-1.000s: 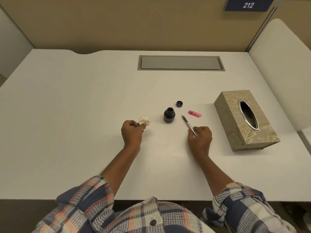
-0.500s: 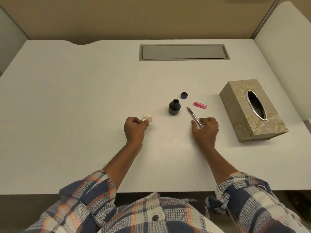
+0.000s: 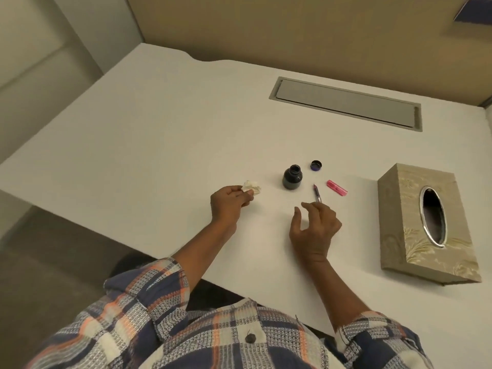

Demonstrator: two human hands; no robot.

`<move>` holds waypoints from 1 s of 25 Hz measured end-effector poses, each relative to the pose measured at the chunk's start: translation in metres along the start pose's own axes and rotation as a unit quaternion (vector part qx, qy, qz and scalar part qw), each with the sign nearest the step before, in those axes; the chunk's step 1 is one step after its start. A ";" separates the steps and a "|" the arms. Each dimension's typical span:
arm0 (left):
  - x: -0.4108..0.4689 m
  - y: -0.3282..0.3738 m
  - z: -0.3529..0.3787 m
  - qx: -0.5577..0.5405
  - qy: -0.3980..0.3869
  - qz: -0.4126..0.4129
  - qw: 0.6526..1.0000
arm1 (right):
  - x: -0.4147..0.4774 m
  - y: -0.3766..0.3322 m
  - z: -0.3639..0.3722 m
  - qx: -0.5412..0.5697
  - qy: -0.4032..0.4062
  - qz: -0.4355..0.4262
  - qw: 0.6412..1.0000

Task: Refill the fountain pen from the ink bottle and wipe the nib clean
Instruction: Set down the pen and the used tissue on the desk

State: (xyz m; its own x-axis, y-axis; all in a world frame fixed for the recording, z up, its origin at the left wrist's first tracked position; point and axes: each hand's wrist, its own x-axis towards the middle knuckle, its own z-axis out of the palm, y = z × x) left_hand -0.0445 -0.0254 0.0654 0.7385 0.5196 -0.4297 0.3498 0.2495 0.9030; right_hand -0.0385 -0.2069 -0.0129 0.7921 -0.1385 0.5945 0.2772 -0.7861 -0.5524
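Note:
The open dark ink bottle [image 3: 292,178] stands upright mid-desk, with its round cap [image 3: 316,165] lying just behind it to the right. A thin fountain pen [image 3: 317,193] lies on the desk right of the bottle, nib pointing away from me. My right hand [image 3: 315,227] hovers just behind the pen's rear end, fingers spread and gripping nothing. The pink pen cap [image 3: 336,188] lies to the right of the pen. My left hand [image 3: 229,206] pinches a crumpled white tissue [image 3: 251,187] left of the bottle.
A beige patterned tissue box [image 3: 426,222] sits at the right, near the white desk's [image 3: 159,145] front edge. A grey cable hatch [image 3: 346,103] is set into the desk at the back. Partition walls close the far side.
My right hand has opened and let go of the pen, which now lies on the desk. My left hand still holds the tissue. The view has tilted and shifted left.

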 end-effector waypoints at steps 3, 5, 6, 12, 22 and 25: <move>-0.018 -0.009 0.000 -0.012 0.006 0.015 1.000 | 0.005 -0.033 -0.002 0.139 -0.121 -0.007 0.983; -0.029 -0.013 -0.001 -0.019 0.007 0.021 1.000 | 0.013 -0.055 -0.006 0.227 -0.237 0.067 0.942; -0.034 -0.015 -0.002 -0.022 0.004 0.024 0.999 | 0.016 -0.062 -0.007 0.251 -0.273 0.094 0.924; -0.040 -0.020 -0.012 0.009 -0.015 -0.016 1.000 | 0.016 -0.079 -0.007 0.303 -0.318 0.207 0.874; -0.021 -0.002 -0.098 0.247 -0.010 0.129 0.960 | -0.001 -0.155 0.029 0.275 -0.386 0.173 0.863; -0.010 0.008 -0.151 0.219 0.043 0.132 0.966 | -0.016 -0.206 0.054 0.276 -0.405 0.157 0.857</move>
State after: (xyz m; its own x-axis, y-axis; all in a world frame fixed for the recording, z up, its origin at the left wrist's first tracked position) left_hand -0.1365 0.0950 0.0763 0.7920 0.5877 -0.1652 0.3796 -0.2621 0.8873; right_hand -0.0788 -0.0103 0.0600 0.9303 0.3491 -0.1122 0.0188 -0.3510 -0.9362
